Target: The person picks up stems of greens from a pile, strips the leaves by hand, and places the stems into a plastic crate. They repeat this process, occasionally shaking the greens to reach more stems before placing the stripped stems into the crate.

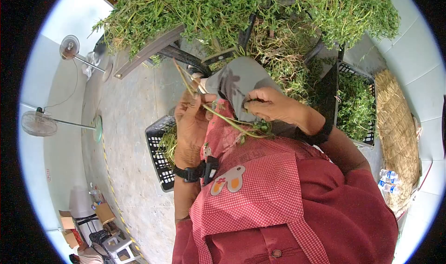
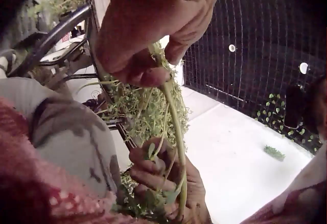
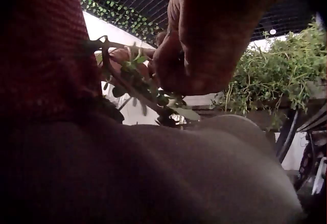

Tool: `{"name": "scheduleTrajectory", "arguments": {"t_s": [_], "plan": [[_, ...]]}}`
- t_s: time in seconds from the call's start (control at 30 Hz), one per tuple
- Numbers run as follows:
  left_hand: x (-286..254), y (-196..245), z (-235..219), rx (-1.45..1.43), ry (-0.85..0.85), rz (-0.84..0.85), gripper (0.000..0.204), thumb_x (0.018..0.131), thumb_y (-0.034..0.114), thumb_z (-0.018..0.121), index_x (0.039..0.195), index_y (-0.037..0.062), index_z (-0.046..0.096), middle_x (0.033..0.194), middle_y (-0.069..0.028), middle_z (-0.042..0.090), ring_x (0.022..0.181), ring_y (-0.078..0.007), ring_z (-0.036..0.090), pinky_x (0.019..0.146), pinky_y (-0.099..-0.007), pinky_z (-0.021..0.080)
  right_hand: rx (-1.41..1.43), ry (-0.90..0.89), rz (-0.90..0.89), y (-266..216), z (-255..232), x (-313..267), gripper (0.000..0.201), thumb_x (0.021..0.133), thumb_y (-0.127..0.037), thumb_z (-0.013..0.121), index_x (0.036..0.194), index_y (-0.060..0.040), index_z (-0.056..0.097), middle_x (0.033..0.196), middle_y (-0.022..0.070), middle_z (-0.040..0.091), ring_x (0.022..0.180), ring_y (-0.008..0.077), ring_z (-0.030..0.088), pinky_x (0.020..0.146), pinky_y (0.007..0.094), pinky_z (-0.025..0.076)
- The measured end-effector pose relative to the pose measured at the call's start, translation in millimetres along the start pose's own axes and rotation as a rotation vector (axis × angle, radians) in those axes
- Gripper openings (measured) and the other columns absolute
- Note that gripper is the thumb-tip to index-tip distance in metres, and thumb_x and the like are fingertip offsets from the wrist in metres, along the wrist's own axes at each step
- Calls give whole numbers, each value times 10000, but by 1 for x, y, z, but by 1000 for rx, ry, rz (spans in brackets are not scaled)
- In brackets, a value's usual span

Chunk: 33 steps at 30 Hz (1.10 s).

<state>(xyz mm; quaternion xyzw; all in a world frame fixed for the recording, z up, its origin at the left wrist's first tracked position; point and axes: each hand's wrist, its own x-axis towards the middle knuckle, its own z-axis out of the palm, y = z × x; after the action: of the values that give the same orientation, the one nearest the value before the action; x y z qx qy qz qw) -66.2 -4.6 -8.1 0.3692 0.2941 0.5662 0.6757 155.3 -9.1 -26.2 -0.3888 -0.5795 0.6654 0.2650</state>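
Note:
A long leafy green stem runs across the person's lap, its bare end up to the left and its leafy end bent round at the lower right. My left hand pinches it between thumb and fingers; the left wrist view shows the stem hanging down from those fingertips. To the right, my right hand has its fingers curled, with a bit of green at the fingertips, just above the leafy end. In the right wrist view small leaves hang beside the right hand.
Heaped greens cover a table in front. More cut plants lie beneath it. Black crates with greens stand on both sides. A straw bundle lies at right; two fans stand at left.

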Motion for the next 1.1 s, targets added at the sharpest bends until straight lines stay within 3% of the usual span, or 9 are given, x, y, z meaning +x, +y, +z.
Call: {"name": "scheduleTrajectory", "arguments": {"t_s": [0.1,0.17,0.4,0.47,0.53,0.6,0.83,1.03,1.1], "plan": [[-1,-6,4,-73,-91,-64,360,880,98,545,1221,14,467,890,-141,653,732,-181,627,595,-254,493,-20,83,-19,-7,4,1,181,896,-199,513,880,-28,570,632,-21,488,467,15,363,391,192,261],[-1,-9,4,-76,-139,-99,370,872,70,545,1225,5,457,891,-150,651,777,-206,634,671,-284,512,285,84,11,-8,6,0,204,903,-224,506,894,-31,572,649,-39,486,452,27,356,380,191,237],[0,-4,2,-53,-144,-69,342,883,62,524,1213,-6,471,895,-163,646,784,-206,634,700,-303,523,134,-91,59,21,-15,-2,288,867,-317,573,839,-33,607,664,-15,540,460,35,399,390,218,289],[0,-4,2,-85,-158,-51,323,886,69,522,1198,-6,483,902,-168,643,784,-205,634,709,-309,526,-225,-227,-241,22,-13,-1,288,850,-306,603,840,-21,642,687,-30,556,493,36,414,422,230,323],[-1,-2,4,-50,-122,-40,326,886,75,524,1200,-2,482,912,-170,642,781,-203,634,704,-305,524,-230,-171,-269,21,-9,-1,283,839,-292,621,846,-11,656,653,-44,536,538,47,429,471,252,364],[-2,-3,7,-15,-87,-30,328,886,81,527,1201,2,481,921,-172,642,777,-202,634,700,-301,523,-178,-92,-36,19,-10,3,278,836,-279,622,818,-3,656,612,-43,520,567,55,437,501,258,378],[-5,-10,-2,114,-140,-227,269,876,153,563,1066,-37,544,969,-181,637,853,-221,629,731,-331,513,-225,-34,-185,-4,-6,4,252,860,-274,600,885,-30,657,597,-72,468,510,30,375,427,211,282],[-9,-8,8,142,-148,-212,269,880,118,548,1057,-84,532,972,-200,632,893,-264,631,792,-379,523,-445,36,-193,-3,-12,0,262,846,-256,595,837,-2,655,536,-22,435,488,52,379,425,242,300],[-9,-9,12,191,-162,-210,246,880,99,543,1040,-88,539,977,-202,629,888,-270,634,794,-376,528,-468,176,-172,-1,-10,3,267,765,-244,586,797,17,631,538,92,529,494,145,493,489,320,393]]}}
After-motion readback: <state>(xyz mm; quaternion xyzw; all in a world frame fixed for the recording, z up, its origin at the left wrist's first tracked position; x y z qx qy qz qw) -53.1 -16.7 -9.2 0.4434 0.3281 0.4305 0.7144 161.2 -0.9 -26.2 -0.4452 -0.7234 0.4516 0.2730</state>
